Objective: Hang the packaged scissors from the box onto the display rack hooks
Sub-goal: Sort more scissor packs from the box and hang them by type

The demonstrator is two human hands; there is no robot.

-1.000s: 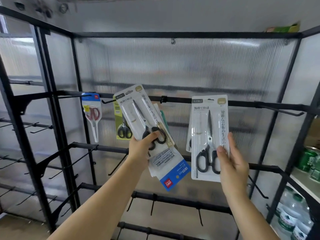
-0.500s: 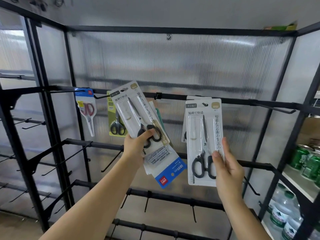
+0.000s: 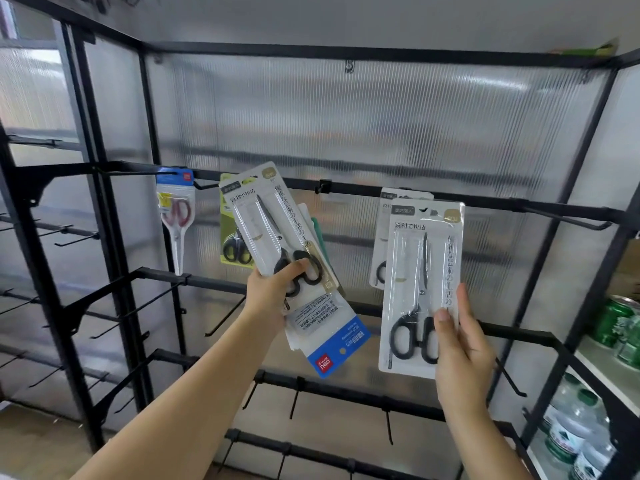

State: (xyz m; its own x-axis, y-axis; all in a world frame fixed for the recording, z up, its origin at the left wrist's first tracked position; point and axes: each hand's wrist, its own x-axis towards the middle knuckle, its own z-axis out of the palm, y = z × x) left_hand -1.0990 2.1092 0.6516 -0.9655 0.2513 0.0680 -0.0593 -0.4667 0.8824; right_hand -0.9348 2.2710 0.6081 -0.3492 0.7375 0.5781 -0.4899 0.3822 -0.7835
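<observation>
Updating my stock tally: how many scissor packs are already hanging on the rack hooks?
3 can be made out: a red-handled pack at far left, an olive-green pack behind the left hand's bundle, and a white pack behind the one in the right hand. More may be hidden.

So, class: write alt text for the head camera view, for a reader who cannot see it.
A right hand holds a white-carded pack of black-handled scissors up to a black metal display rack, while the left hand grips a fanned bunch of scissor packs.

Cans (image 3: 620, 323) right of rack (image 3: 415, 199)
</observation>
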